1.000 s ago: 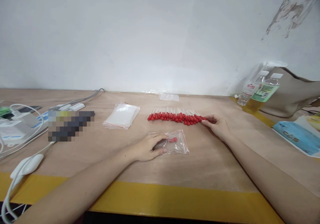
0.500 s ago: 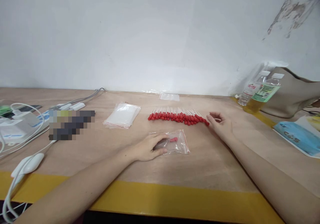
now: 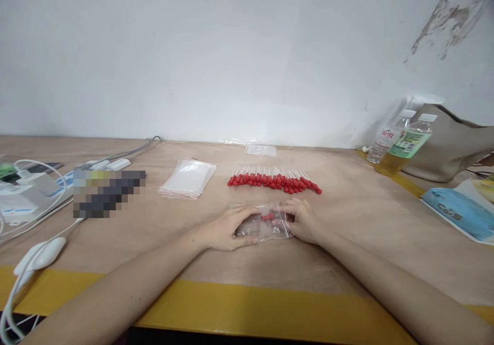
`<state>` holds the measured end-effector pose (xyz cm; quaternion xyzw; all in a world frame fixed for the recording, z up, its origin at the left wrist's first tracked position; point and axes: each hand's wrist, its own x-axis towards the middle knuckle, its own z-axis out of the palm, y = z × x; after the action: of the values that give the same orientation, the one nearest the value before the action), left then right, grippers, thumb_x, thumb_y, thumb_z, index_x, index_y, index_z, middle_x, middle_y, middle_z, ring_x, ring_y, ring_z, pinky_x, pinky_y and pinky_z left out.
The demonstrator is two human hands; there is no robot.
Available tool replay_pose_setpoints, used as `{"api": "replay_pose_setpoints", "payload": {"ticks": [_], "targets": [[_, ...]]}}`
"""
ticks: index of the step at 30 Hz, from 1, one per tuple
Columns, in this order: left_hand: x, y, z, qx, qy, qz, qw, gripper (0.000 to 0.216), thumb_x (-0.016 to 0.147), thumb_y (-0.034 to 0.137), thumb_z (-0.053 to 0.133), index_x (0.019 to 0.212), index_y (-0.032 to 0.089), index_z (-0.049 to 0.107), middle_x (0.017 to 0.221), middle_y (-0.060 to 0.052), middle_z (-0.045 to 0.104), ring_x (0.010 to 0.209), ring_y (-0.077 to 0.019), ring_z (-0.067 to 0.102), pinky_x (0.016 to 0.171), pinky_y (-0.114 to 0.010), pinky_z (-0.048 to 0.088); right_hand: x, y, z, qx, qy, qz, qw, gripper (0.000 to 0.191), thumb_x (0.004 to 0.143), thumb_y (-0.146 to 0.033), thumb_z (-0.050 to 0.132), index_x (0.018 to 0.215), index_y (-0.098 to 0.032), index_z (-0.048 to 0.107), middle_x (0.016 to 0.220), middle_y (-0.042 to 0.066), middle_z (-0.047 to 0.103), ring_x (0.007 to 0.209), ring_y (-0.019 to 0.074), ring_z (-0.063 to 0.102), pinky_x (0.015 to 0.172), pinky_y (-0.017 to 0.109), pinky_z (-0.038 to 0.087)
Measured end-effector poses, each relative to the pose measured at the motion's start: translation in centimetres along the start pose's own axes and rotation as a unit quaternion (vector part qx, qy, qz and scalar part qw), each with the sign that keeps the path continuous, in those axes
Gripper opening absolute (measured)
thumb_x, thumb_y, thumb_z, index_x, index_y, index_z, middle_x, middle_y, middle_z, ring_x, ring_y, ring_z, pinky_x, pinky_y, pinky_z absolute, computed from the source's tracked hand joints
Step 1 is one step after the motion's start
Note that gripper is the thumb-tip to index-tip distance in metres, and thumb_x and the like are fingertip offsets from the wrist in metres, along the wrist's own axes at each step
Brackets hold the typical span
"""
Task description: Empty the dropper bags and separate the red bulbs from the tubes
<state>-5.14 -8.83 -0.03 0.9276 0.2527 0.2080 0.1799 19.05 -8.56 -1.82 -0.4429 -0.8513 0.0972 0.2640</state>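
A small clear zip bag (image 3: 262, 227) with a red strip at its mouth lies on the wooden table (image 3: 347, 242), with red-tipped pieces inside. My left hand (image 3: 227, 229) pinches the bag's left end. My right hand (image 3: 303, 221) grips the bag's right end at its mouth, fingers curled on it. Behind the bag lies a row of several red-tipped white sticks (image 3: 274, 179). A stack of empty clear bags (image 3: 189, 178) sits to the left of the row.
Two drink bottles (image 3: 401, 139) and a beige bag (image 3: 451, 144) stand at the right by the wall. A blue packet (image 3: 459, 211) lies at the right edge. White chargers and cables (image 3: 31, 196) crowd the left. One more clear bag (image 3: 261, 149) lies near the wall.
My right hand left the right end of the stick row and came back to the zip bag, now gripping its right end. My left hand stayed on the bag.
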Motion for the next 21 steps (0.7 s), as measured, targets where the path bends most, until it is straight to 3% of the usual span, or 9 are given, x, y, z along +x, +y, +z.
{"api": "replay_pose_setpoints", "payload": {"ticks": [5,10,12,14,17,19,21], "targets": [[0.1,0.2,-0.1,0.004,-0.009,-0.013,1.0,0.057,0.078,0.043,0.054,0.127,0.022,0.034,0.126,-0.009,0.048,0.113,-0.0234,0.046,0.095,-0.039,0.037,0.0,-0.1,-0.4,0.061,0.02,0.021,0.998,0.016,0.076,-0.037,0.057,0.081,-0.023,0.065,0.077,0.002,0.061,0.076,0.0162,0.053,0.074,0.032,0.038],[-0.1,0.2,-0.5,0.027,-0.022,-0.03,0.999,0.055,0.079,0.045,0.051,0.126,0.022,0.035,0.126,-0.009,0.047,0.115,-0.0226,0.044,0.096,-0.039,0.036,-0.8,1.7,-3.2,0.256,0.048,0.09,0.961,0.023,0.072,-0.04,0.06,0.078,-0.018,0.056,0.076,0.002,0.061,0.066,0.0129,0.054,0.062,0.026,0.042],[-0.4,0.3,-0.9,0.05,-0.028,-0.043,0.997,0.055,0.08,0.046,0.049,0.127,0.021,0.035,0.127,-0.009,0.046,0.115,-0.0225,0.044,0.095,-0.038,0.037,-1.0,3.0,-4.9,0.333,0.107,0.138,0.927,0.025,0.068,-0.04,0.064,0.077,-0.018,0.055,0.076,0.002,0.063,0.07,0.013,0.057,0.066,0.026,0.043],[-0.7,0.4,-1.5,0.091,-0.034,-0.06,0.993,0.054,0.079,0.049,0.049,0.125,0.021,0.04,0.126,-0.009,0.047,0.114,-0.0242,0.045,0.094,-0.039,0.037,-1.1,4.5,-6.3,0.375,0.206,0.18,0.886,0.026,0.063,-0.037,0.068,0.075,-0.018,0.055,0.07,0.0,0.063,0.068,0.0122,0.058,0.067,0.025,0.043],[-0.9,0.8,-2.1,0.159,-0.015,-0.076,0.984,0.047,0.076,0.055,0.049,0.108,0.021,0.056,0.115,-0.008,0.055,0.106,-0.026,0.05,0.092,-0.042,0.036,-1.0,6.5,-7.5,0.35,0.371,0.235,0.827,0.028,0.056,-0.035,0.071,0.073,-0.019,0.055,0.07,0.0,0.063,0.066,0.0116,0.057,0.059,0.022,0.042],[-0.7,1.0,-2.1,0.173,0.026,-0.072,0.982,0.041,0.079,0.052,0.047,0.101,0.02,0.059,0.112,-0.008,0.056,0.103,-0.0244,0.052,0.093,-0.042,0.036,-1.0,7.5,-7.2,0.308,0.411,0.267,0.816,0.029,0.055,-0.034,0.072,0.074,-0.019,0.056,0.068,0.0,0.062,0.062,0.0109,0.056,0.053,0.02,0.04],[-0.3,1.0,-1.8,0.157,0.05,-0.044,0.985,0.039,0.084,0.046,0.043,0.11,0.02,0.055,0.122,-0.008,0.051,0.112,-0.0227,0.046,0.097,-0.04,0.033,-0.9,8.3,-6.3,0.27,0.403,0.287,0.826,0.029,0.055,-0.034,0.071,0.074,-0.018,0.057,0.065,-0.001,0.061,0.056,0.0099,0.054,0.049,0.02,0.04]]}}
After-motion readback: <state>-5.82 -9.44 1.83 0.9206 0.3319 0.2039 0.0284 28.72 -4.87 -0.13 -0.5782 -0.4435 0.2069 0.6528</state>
